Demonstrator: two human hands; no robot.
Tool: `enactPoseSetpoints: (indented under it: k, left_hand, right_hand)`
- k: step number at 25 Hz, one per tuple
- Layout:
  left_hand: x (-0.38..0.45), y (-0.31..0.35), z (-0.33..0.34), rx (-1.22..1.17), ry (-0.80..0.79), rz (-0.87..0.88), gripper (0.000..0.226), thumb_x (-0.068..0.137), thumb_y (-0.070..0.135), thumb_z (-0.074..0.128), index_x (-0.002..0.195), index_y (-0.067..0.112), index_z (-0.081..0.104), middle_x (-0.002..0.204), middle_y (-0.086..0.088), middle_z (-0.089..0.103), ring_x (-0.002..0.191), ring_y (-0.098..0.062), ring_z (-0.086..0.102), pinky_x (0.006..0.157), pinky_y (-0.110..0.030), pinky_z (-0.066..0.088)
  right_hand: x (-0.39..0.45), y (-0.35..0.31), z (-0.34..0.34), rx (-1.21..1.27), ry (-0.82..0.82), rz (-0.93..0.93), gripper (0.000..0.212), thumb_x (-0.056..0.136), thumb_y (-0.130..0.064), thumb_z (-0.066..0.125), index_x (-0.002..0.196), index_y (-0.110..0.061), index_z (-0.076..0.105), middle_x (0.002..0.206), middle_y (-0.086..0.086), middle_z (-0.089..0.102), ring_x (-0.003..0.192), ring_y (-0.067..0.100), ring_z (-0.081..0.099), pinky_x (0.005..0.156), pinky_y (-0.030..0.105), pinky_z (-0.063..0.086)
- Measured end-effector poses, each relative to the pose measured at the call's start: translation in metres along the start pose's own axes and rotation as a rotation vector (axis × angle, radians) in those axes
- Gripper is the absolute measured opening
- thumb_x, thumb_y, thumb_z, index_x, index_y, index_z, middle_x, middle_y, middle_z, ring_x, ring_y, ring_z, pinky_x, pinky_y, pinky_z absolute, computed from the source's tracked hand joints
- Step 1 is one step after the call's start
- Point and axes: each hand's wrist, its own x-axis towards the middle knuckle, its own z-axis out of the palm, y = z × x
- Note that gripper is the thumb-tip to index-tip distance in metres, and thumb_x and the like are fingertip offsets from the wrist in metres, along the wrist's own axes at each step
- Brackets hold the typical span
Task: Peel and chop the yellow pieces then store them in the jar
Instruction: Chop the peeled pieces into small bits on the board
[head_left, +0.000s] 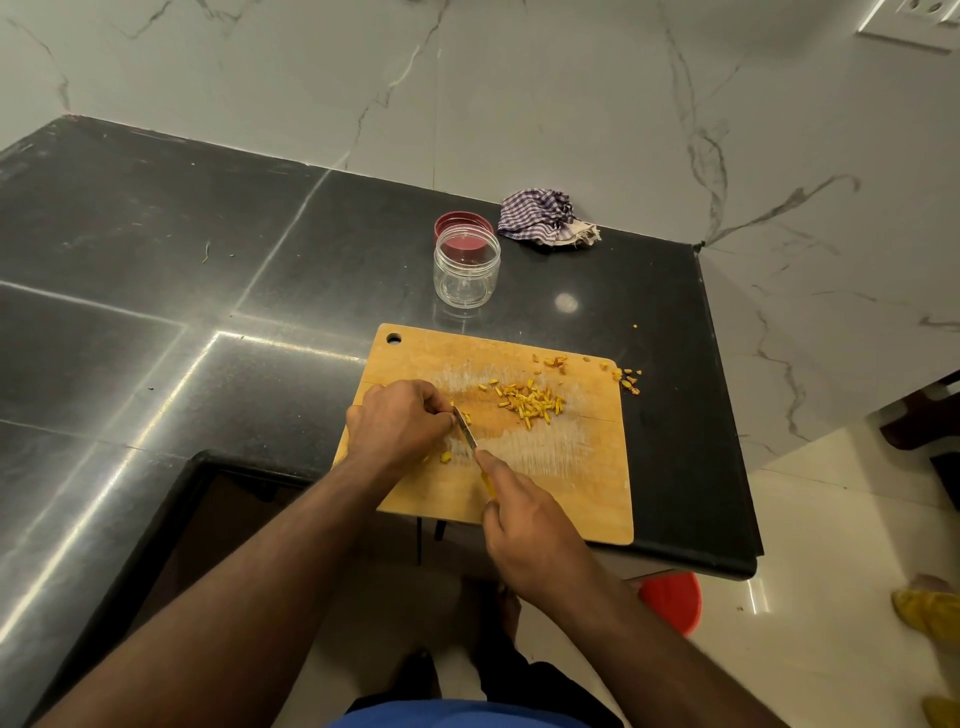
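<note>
A: Right hand (524, 525) grips the yellow handle of a small knife (470, 441), fingers curled round it and the forefinger stretched along the top toward the blade.

B: And the left hand (400, 421)?

A: Fingers bunched and curled down on the wooden chopping board (571, 467), pinching a yellow piece (464, 415) at the knife's tip. Most of that piece is hidden under the fingers, so its shape I cannot tell.

B: Where does the blade sit?

A: Slanting from the right hand up to the left fingertips, its point touching the held piece.

B: What about the cut bits?

A: A heap of chopped yellow pieces (530, 402) lies on the board just beyond and right of the left hand. One stray chunk (445, 457) rests under the left hand's heel, beside the blade. Rougher yellow scraps (553, 362) sit farther off near the board's far edge, and a few more (629, 382) lie off its far right corner on the black table (208, 260).

B: The jar?

A: Clear jar (466, 270) stands upright and open on the table, well beyond the left hand, past the board's far edge. Its maroon lid (462, 224) lies just behind, touching or nearly so. A checked cloth (545, 215) is crumpled to the right of the lid
</note>
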Motion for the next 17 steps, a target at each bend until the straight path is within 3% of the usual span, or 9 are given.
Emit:
enactPoseSetpoints:
  k: [8,10,13,17]
  left_hand:
    - [-0.002,0.003,-0.003,0.012,-0.031,0.005,0.011,0.086,0.042,0.066,0.075,0.038,0.065,0.082,0.019,0.065,0.091,-0.013,0.059,0.089,-0.048,0.049]
    - [-0.001,0.0,-0.008,-0.077,-0.073,0.021,0.009,0.09,0.032,0.064,0.085,0.037,0.069,0.094,0.019,0.067,0.092,-0.009,0.059,0.086,-0.043,0.052]
    - [-0.001,-0.003,-0.02,-0.199,-0.081,0.038,0.019,0.093,0.017,0.06,0.103,0.026,0.073,0.103,0.013,0.063,0.088,-0.005,0.057,0.069,-0.025,0.048]
    - [-0.004,-0.012,-0.032,-0.207,-0.033,0.019,0.024,0.093,0.011,0.057,0.107,0.023,0.073,0.106,0.008,0.065,0.091,-0.007,0.058,0.068,-0.025,0.047]
  right_hand:
    - [-0.03,0.013,-0.003,0.067,0.044,0.01,0.052,0.103,-0.024,0.038,0.154,-0.031,0.026,0.152,-0.009,0.039,0.135,0.002,0.036,0.112,0.022,0.032]
    - [-0.03,0.015,-0.01,0.095,0.091,0.016,0.052,0.103,-0.022,0.039,0.153,-0.029,0.028,0.153,-0.01,0.038,0.135,0.0,0.035,0.112,0.018,0.03]
    - [-0.027,0.012,-0.013,0.097,0.094,0.0,0.052,0.103,-0.021,0.039,0.153,-0.029,0.028,0.152,-0.01,0.038,0.134,0.0,0.035,0.109,0.013,0.028]
    - [-0.02,0.008,-0.004,0.071,0.021,-0.044,0.053,0.103,-0.023,0.039,0.154,-0.031,0.026,0.152,-0.008,0.039,0.134,0.003,0.037,0.108,0.015,0.03]
